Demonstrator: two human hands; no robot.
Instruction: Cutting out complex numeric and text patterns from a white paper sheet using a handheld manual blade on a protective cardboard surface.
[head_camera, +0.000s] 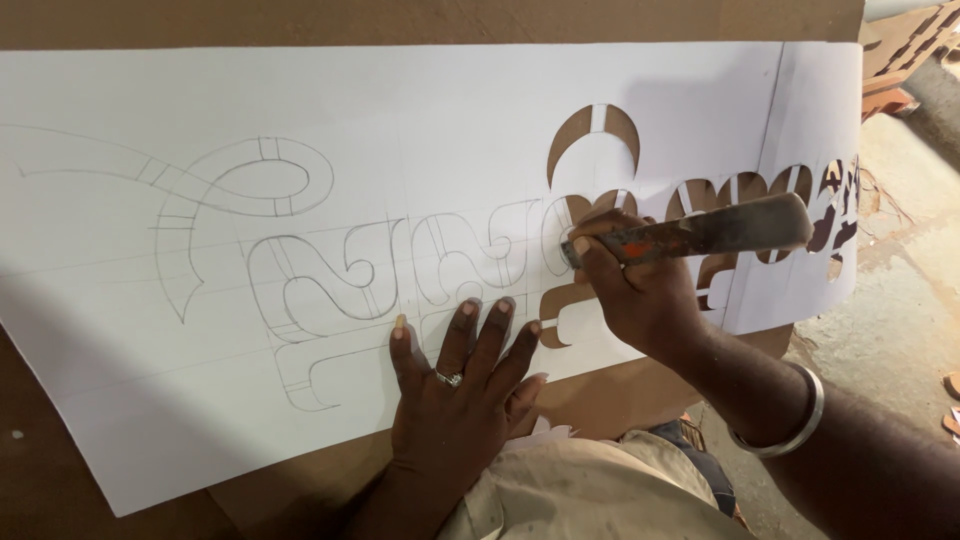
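A view looking down at a large white sheet of paper (420, 90) lying across a brown board (620, 395). Pencil outlines of big curving shapes (300, 260) cover the left and middle of the sheet. Toward the right, several shapes are already cut out (592, 140), and the brown board shows through the holes.

The left hand (455, 385) lies flat on the lower middle of the sheet, fingers spread and pressing the paper down, just below the pencil outlines. A ring sits on one finger.

The right hand (635, 290) is closed around a cutting tool (700, 232) with a worn handle marked with orange. The tool's working end meets the paper at the edge of a cut-out shape, just above and to the right of the left fingertips. A metal bangle (795, 420) circles the right wrist.

Bare ground (900, 300) lies to the right of the board.
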